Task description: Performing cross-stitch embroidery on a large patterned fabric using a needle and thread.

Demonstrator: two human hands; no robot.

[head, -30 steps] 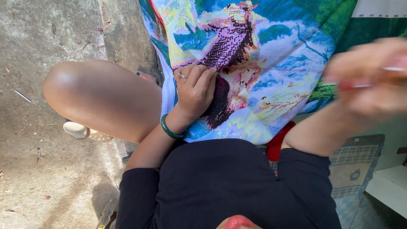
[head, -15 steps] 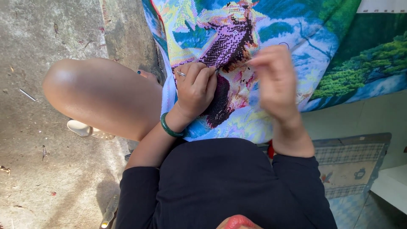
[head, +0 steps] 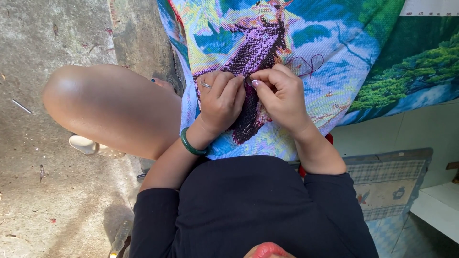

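Note:
A large colourful cross-stitch cloth (head: pixel 334 48) with a purple figure and green trees lies over my lap. My left hand (head: pixel 220 102), wearing a ring and a green bangle (head: pixel 190 143), presses the cloth with curled fingers. My right hand (head: pixel 279 95) sits beside it, fingertips pinched together at the dark purple stitched area, where a needle is too small to make out. A loop of dark red thread (head: pixel 306 64) lies on the cloth just right of my right hand.
My bare knee (head: pixel 110 107) juts out to the left over a concrete floor (head: pixel 48 191), with a pale sandal (head: pixel 91 145) below it. A checked mat (head: pixel 387 186) and a white ledge (head: pixel 437 205) lie at the lower right.
My right hand came down from the raised right side to the cloth and now pinches at the stitching beside my left hand. The left hand has stayed in place.

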